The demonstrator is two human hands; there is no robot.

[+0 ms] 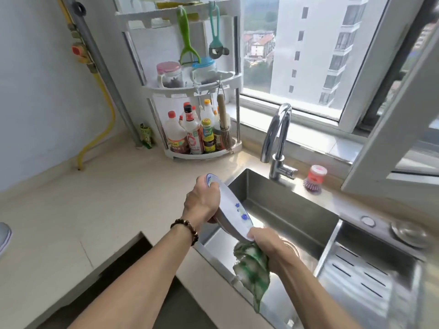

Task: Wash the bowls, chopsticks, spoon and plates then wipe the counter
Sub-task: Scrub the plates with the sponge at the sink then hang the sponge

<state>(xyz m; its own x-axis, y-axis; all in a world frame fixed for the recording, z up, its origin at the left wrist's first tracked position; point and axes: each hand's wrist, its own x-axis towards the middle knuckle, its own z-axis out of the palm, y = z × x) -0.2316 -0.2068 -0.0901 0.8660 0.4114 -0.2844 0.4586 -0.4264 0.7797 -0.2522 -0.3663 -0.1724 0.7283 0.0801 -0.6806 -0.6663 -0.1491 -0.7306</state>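
Head view — plate [234,211] tilted over sink [280,205], faucet [276,138] behind, brush [314,178]

both forearms reach forward, bare; left hand [202,200] raised, back of hand to camera, fingers curled round the far rim of the plate [234,208], bead bracelet [186,230] on that wrist; right hand [269,245] lower, nearer, pinching the plate's near rim and gripping the green cloth [253,271]

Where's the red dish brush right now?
Head view, right of centre: the red dish brush stands on the sink ledge just right of the faucet, below the window.
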